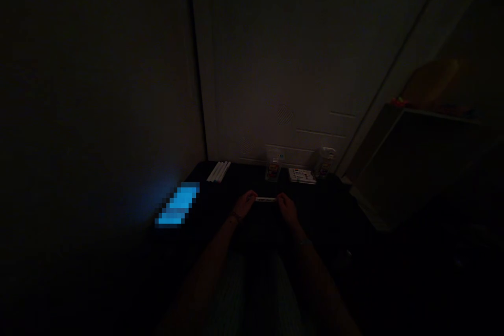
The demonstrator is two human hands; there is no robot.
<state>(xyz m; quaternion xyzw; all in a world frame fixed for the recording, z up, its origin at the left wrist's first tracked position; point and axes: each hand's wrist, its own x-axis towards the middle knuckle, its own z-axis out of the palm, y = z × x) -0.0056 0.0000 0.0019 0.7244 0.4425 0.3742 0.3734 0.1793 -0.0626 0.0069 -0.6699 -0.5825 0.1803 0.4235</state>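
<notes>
In dim light, a slim white marker [266, 199] with dark print along its side is held level above the dark table. Its left end sits in the closed fingers of my left hand [247, 202], and my right hand [286, 207] pinches the right end. Several white markers [219, 171] of similar shape lie side by side at the table's back left. The fingertips are too dark to make out in detail.
A clear container [273, 169] stands at the back of the black table [252, 231]. Right of it lie a flat white printed pack [302, 175] and another clear container [325, 161]. A glowing, pixelated blue screen [178, 206] is at the left edge. Walls rise behind and left.
</notes>
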